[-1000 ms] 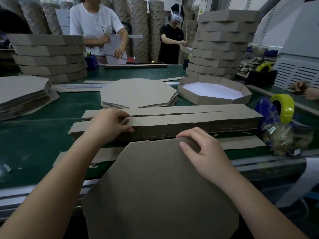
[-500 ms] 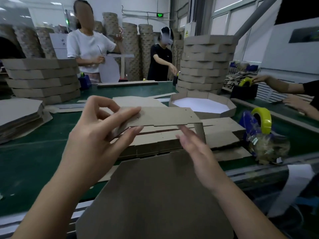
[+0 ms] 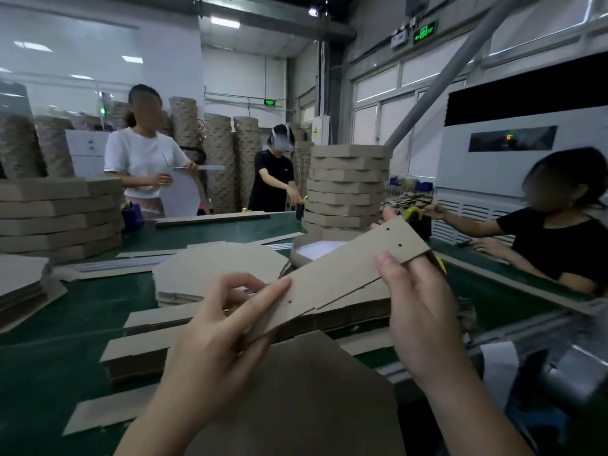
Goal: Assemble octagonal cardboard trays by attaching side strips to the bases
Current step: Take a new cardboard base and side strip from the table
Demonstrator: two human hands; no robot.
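Side strip (image 3: 339,274) up in both hands — left hand (image 3: 217,337) pinches its low end, fingers half curled; right hand (image 3: 414,301) grips the raised end. Its long axis slants up rightward, just above the octagonal base (image 3: 306,390) at the table's (image 3: 49,373) near edge — left hand nearer.

- This is a cardboard packaging workshop inside a factory hall, with a high ceiling, strip lights (image 3: 225,22) and a green exit sign (image 3: 424,31).
- Tall columns of cardboard trays (image 3: 218,153) stand along the back wall.
- Shorter tray stacks (image 3: 347,185) stand on a long green tabletop (image 3: 65,324).
- Piles of flat octagonal bases (image 3: 217,268) and side strips (image 3: 154,319) lie on the tabletop.
- Three workers (image 3: 144,159) are busy around it.
- A large white cabinet unit (image 3: 526,159) with vent grilles stands at the right.
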